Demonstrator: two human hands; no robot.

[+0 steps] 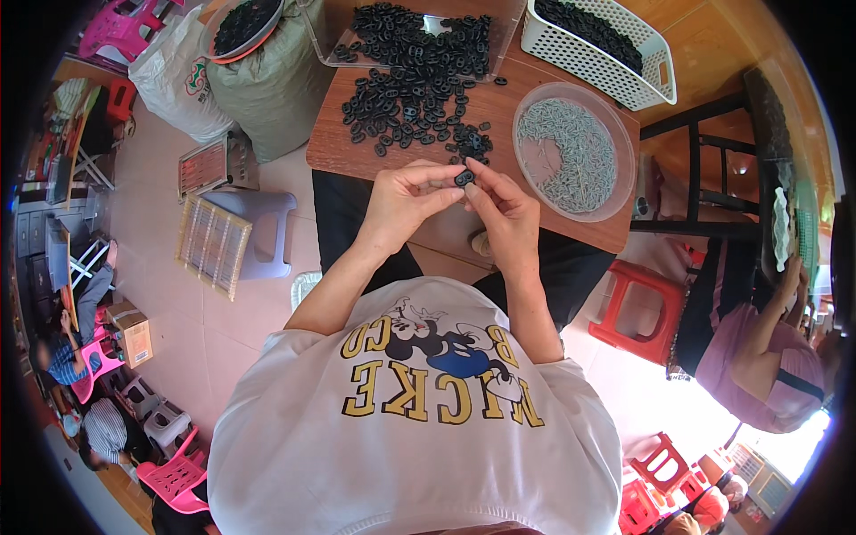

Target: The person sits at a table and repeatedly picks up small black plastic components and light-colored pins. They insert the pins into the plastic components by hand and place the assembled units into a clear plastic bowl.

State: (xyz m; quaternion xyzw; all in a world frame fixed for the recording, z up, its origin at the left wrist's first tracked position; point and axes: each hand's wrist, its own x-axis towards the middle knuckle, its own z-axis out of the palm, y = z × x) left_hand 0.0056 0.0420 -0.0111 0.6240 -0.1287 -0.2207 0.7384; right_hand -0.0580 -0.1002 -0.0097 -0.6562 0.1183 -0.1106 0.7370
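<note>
Far left: people on pink chairs (98,368), cardboard box (134,334) beside them on the floor (209,343); any print on it is too small to read. White sack (174,85) next: red-and-green mark plus green characters, partly creased. Slatted frame (214,245) tilted by a blue-grey stool (278,234). Grey-green sack (276,102) behind, basin (270,32) of small black pieces on top.

Centre: brown tabletop (496,107). Clear bin (332,59) at its far side, loose parts (406,107) inside and spread out in front, each black, oval, two-holed.

Left hand (406,201): thumb and fingers closed in a pinch on one black part (464,178), just at the tabletop's near edge. White shirt (303,419) below: big yellow block lettering with dark outline, two main rows, upside down from this view, cartoon figure across it. Right hand (510,209): also pinching the same part from the other side, fingertips close to the left's. Can't tell if it has a screw too.

Right: round tub (626,165) of silvery screws (584,147) on the tabletop; white perforated basket (655,87) of black pieces beyond it. Red stool (637,312), then a person in a pink top (740,352).
</note>
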